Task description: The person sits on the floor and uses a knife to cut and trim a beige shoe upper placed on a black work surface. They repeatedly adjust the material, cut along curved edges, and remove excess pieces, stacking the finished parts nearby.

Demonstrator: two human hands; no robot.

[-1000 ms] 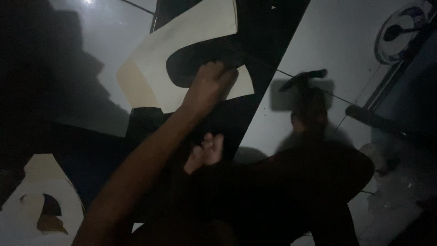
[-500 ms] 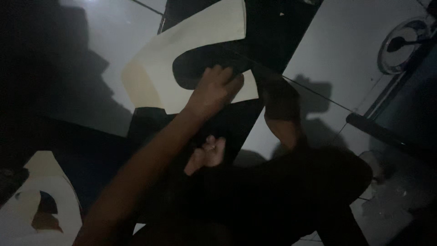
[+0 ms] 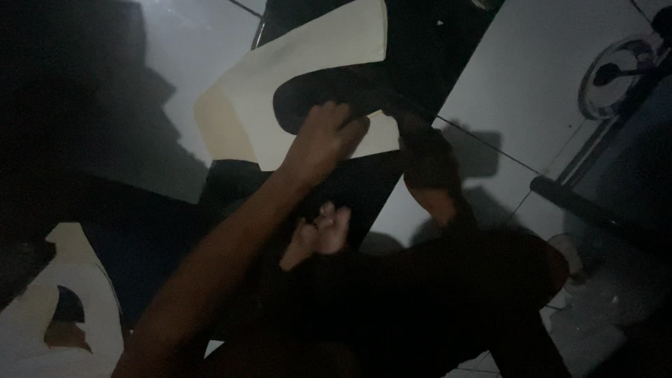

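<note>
Under my left hand (image 3: pixel 323 140) lies a cream pattern piece (image 3: pixel 280 105), flat and matte like thin card, spread over a black sheet (image 3: pixel 364 189) on the pale tiled floor (image 3: pixel 518 91). My fingers are bent and pressed down on the card's lower edge, right where a deep rounded notch is cut out of it; the black sheet shows through that notch as a dark oval. I am pinning the card flat, not pinching it, with the palm low and the fingertips curled.

Just to the right of that hand, my right hand (image 3: pixel 427 161) sits in heavy shadow at the card's right corner. It looks closed over something dark at the notch's edge, but I cannot tell what it holds or how tightly.

Below my left hand, close to my wrist, my bare foot (image 3: pixel 318 234) rests on the black sheet.

Far down to the left of my forearm lies a second cream cut-out (image 3: pixel 77 308), curved, with a dark hole in it. Well off to the right, a round fan (image 3: pixel 616 77) with a grille stands on the tiles.
</note>
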